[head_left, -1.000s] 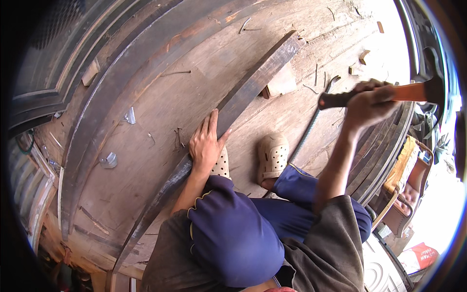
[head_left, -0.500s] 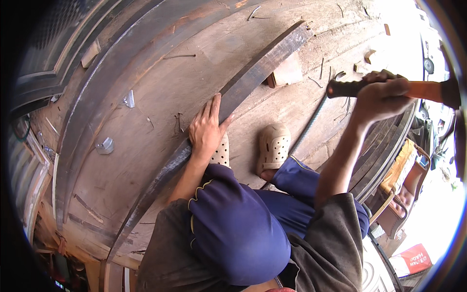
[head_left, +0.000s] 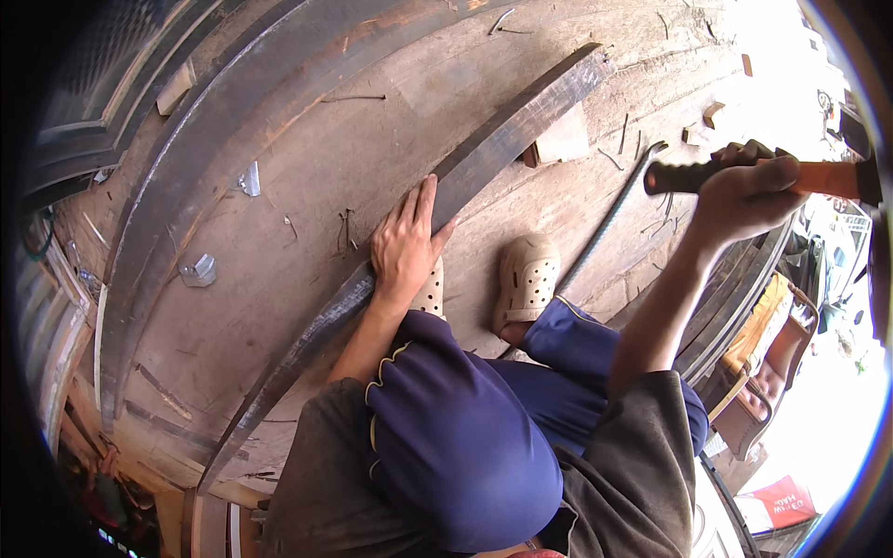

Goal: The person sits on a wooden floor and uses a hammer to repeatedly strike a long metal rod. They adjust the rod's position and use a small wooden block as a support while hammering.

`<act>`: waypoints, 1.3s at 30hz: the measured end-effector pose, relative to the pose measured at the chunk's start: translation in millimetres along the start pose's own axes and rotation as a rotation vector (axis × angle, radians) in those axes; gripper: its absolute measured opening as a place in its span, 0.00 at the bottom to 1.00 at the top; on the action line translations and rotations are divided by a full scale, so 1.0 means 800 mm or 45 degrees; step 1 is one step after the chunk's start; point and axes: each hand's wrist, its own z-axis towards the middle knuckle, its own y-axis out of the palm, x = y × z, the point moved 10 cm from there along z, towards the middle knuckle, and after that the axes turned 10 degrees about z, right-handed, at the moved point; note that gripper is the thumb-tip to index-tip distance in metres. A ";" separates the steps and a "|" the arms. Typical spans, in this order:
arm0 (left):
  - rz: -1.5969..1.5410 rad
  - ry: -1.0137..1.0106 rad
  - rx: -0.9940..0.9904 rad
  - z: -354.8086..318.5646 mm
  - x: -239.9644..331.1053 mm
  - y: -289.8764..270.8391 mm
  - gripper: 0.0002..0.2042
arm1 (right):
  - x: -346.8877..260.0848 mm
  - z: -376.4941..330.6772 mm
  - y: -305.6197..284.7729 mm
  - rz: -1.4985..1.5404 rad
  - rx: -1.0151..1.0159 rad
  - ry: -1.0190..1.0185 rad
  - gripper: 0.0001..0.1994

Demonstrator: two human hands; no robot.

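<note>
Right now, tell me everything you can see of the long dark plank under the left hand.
The long dark plank is a narrow, weathered wooden board, grey-brown with a rough worn face. It lies flat on the wooden platform, running diagonally from the lower left to its squared upper-right end, which rests near a small pale wood block. The left hand presses palm-down on its middle, fingers spread along it. A beige perforated clog sits against its near edge. The hammer in the raised right hand is clear of it.
</note>
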 end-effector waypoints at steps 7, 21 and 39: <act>-0.077 -0.085 -0.003 0.006 -0.015 0.006 0.34 | 0.211 -0.185 0.031 -0.680 -0.731 0.835 0.19; -0.115 0.032 -0.456 0.016 -0.006 0.014 0.47 | 0.293 -0.334 -0.060 0.205 -0.294 1.898 0.16; -1.020 -0.234 -0.526 0.001 -0.177 -0.011 0.32 | 0.197 -0.253 -0.075 -0.642 -0.383 0.717 0.21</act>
